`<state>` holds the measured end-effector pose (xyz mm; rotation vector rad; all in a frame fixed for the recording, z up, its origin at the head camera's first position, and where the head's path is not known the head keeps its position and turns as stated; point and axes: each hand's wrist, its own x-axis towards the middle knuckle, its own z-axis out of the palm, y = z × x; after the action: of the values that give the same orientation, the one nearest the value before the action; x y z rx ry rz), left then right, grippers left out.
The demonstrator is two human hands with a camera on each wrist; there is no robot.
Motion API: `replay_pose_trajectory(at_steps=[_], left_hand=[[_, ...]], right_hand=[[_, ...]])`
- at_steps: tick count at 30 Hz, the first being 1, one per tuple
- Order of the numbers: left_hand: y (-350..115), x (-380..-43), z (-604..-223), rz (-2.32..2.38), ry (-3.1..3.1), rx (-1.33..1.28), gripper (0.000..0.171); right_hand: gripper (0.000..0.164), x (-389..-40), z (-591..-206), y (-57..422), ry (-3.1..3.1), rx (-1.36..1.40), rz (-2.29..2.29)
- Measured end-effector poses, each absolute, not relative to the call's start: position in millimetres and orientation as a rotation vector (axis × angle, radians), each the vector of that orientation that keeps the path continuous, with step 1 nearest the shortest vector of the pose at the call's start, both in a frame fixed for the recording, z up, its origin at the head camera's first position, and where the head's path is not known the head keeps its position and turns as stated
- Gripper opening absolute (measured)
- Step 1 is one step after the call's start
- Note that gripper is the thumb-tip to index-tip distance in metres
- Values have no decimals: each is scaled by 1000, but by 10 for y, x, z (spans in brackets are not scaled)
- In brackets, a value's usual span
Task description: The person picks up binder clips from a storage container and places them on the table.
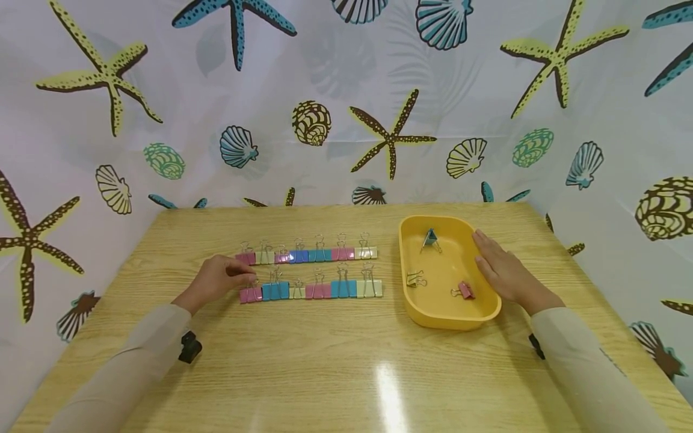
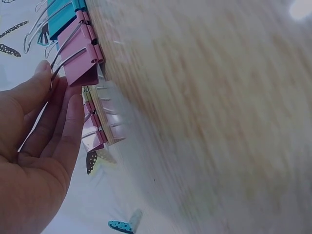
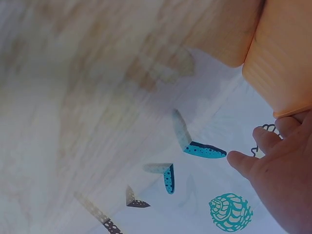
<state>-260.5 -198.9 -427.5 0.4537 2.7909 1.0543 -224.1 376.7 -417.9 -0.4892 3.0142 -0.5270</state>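
My left hand [image 1: 221, 278] is at the left end of the front row of binder clips. Its thumb and fingers pinch the wire handle of a pink binder clip [image 2: 78, 53], which stands beside a blue binder clip [image 1: 276, 291]. Farther along that row stand a pale yellow, a pink, a blue and another pale yellow clip [image 1: 369, 288]. My right hand [image 1: 503, 270] lies against the right side of a yellow plastic bin [image 1: 433, 320], fingers straight along its rim. In the right wrist view the fingertips touch the bin's edge [image 3: 285, 109].
Behind the front row runs a second row of pink, yellow and blue clips [image 1: 319, 255]. Loose inside the bin lie a dark blue clip [image 1: 430, 238], a yellow clip [image 1: 414, 279] and a pink clip [image 1: 467, 290]. A patterned cloth [image 1: 335, 162] hangs beyond the wooden table [image 1: 303, 373].
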Motion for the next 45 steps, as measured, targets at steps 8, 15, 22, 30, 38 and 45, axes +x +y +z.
replay_pose_trajectory(at_steps=[8,15,22,30,38,45], left_hand=[[-1998,-2605,-4302,1042,2799,423,20],[-1984,-2584,-4230,1037,2798,373,31],[-1918,-2522,-4032,1117,2806,407,34],[-1596,-2433,-3750,1195,2767,603,26],[-976,-2426,-3456,1067,2687,967,18],[-376,-2569,-3199,773,2552,1389,18]], right_hand=[[59,-2251,-4193,3763,3003,-486,-540],[59,-2259,-4199,3759,3005,-498,-552],[58,-2251,-4195,3750,3004,-514,-575],[59,-2241,-4179,3760,3002,-520,-587],[58,-2257,-4187,3787,2994,-534,-604],[59,-2247,-4204,3767,2984,-520,-625]])
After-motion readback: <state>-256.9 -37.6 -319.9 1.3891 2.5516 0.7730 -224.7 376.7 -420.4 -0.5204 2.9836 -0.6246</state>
